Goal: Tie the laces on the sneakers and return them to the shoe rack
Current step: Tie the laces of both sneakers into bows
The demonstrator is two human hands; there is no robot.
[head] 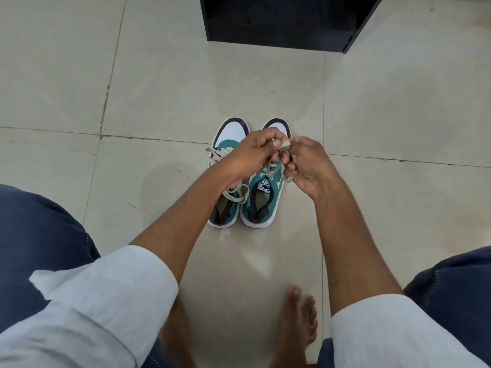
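Two teal and white sneakers stand side by side on the floor, toes pointing away from me. The left sneaker (229, 134) has loose cream laces trailing over its opening. Over the right sneaker (261, 201) both hands meet. My left hand (249, 155) pinches a cream lace (285, 143) between thumb and forefinger. My right hand (305, 166) grips the same lace, with a strand looped round its fingers. The hands hide the middle of both shoes.
A black cabinet (281, 22), open at the front, stands on the floor beyond the shoes. Pale floor tiles (159, 88) surround the sneakers. My bare foot (297, 320) rests near the bottom, with my blue-trousered knees at either side.
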